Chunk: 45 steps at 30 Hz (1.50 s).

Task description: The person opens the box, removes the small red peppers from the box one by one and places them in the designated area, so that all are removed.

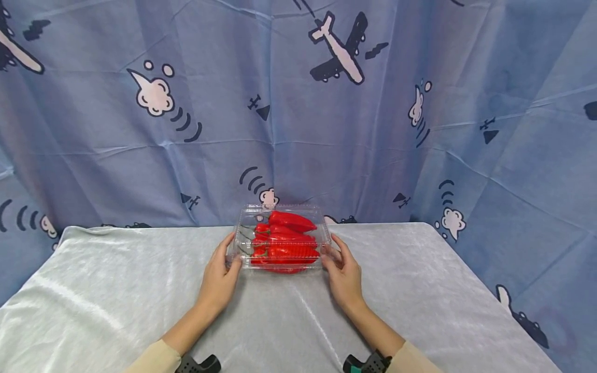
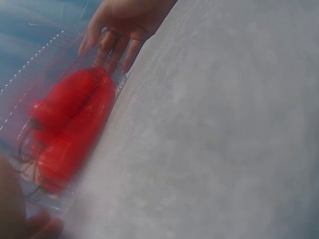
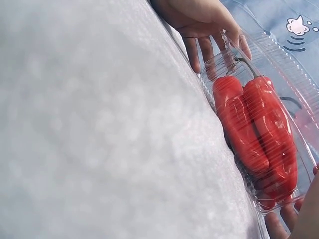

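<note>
Blue printed curtain fills the background; I'd leave room so nothing swings into it. Next, pale cloth-covered tabletop, wrinkled in places, so a low edge could drag. Clear plastic box is centred toward the tabletop's far edge, between both hands, with peppers inside. Can't tell if its base touches the cloth or sits just above, nor if the lid is latched. Left hand has the left end, right hand the right; on both, fingers are clamped on the box, thumbs at the near corners. I'd make the squeeze light and even (thin plastic, probably buckles easily) and move both hands together so the box rides level. Better to bear the weight low on the ends than on the lid, in case it pops. Left wrist view is blurred, so I'd line up off the head view and go slow. Red peppers lie side by side; a tilt would likely slide them to one end. Thin green stems point left; I'd watch they don't jam at the rim.
</note>
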### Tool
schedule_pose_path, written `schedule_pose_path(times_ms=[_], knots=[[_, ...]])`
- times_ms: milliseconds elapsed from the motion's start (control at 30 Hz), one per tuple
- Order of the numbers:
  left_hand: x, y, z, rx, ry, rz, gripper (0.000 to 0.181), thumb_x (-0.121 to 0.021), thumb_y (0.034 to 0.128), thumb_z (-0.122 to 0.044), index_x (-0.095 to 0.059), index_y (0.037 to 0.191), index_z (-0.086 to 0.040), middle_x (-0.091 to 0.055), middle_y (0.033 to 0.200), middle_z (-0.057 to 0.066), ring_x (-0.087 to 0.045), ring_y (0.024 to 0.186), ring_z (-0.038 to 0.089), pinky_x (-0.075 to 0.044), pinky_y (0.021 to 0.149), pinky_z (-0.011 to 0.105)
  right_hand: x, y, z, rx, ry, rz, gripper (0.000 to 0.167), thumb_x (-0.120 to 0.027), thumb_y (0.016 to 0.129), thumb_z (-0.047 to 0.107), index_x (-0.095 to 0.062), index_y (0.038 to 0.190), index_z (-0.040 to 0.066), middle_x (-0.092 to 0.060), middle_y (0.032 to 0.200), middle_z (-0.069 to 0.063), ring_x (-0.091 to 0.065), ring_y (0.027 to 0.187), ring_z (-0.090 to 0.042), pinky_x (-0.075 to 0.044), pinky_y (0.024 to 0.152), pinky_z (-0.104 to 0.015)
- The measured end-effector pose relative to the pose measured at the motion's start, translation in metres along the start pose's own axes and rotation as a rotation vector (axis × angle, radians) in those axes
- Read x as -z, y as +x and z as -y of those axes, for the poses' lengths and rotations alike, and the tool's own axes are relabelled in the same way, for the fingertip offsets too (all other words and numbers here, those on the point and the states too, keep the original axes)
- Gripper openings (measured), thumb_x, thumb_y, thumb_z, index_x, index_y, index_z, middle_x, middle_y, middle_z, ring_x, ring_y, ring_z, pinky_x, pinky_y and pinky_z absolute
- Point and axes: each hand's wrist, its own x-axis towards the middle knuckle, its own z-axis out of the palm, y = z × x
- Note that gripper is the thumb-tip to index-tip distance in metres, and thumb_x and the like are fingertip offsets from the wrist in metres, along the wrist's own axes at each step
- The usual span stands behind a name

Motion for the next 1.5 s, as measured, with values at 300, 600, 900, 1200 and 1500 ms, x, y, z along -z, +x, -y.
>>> schedule_pose_path(times_ms=[300,600,900,1200,1500], knots=[[-0.001,0.0,0.002,-0.02,-0.027,0.001,0.056,-0.052,0.1035,-0.019,-0.037,0.156,-0.007,-0.046,0.157,0.014,-0.069,0.113,0.033,-0.049,0.104,0.052,0.001,0.0,0.0,-0.014,0.019,-0.011,0.048,-0.062,0.098,0.006,-0.053,0.145,0.011,-0.069,0.128,-0.02,-0.073,0.106,-0.018,-0.055,0.081,-0.011],[0.002,-0.001,0.001,-0.045,0.036,-0.051,0.051,-0.054,0.1043,-0.031,-0.044,0.151,-0.014,-0.055,0.149,0.009,-0.069,0.109,0.03,-0.055,0.093,0.05,0.003,0.0,0.001,0.049,-0.023,-0.079,0.042,-0.066,0.098,0.014,-0.061,0.139,0.017,-0.076,0.116,-0.014,-0.072,0.09,-0.005,-0.057,0.068,-0.014],[0.011,0.005,-0.003,-0.121,0.151,-0.112,0.042,-0.055,0.1034,-0.038,-0.058,0.138,-0.015,-0.063,0.143,0.002,-0.069,0.117,0.03,-0.059,0.091,0.048,0.007,0.002,0.001,0.144,-0.133,-0.189,0.036,-0.073,0.091,0.011,-0.072,0.127,0.015,-0.077,0.09,-0.011,-0.066,0.072,0.0,-0.052,0.069,-0.008],[0.016,0.007,-0.007,-0.148,0.125,-0.158,0.037,-0.061,0.1014,-0.031,-0.063,0.134,-0.013,-0.071,0.131,0.007,-0.071,0.111,0.03,-0.059,0.091,0.047,0.01,0.007,0.001,0.24,-0.099,-0.208,0.031,-0.075,0.09,0.005,-0.075,0.12,0.009,-0.069,0.099,-0.013,-0.061,0.087,-0.003,-0.053,0.074,-0.007],[0.015,0.009,-0.007,-0.186,-0.058,-0.13,0.046,-0.065,0.0971,-0.013,-0.055,0.141,-0.005,-0.065,0.137,0.016,-0.069,0.117,0.035,-0.059,0.091,0.045,0.01,0.009,0.001,0.245,0.028,-0.158,0.04,-0.068,0.091,-0.005,-0.067,0.13,0.001,-0.069,0.129,-0.02,-0.061,0.112,0.009,-0.054,0.088,-0.01]])
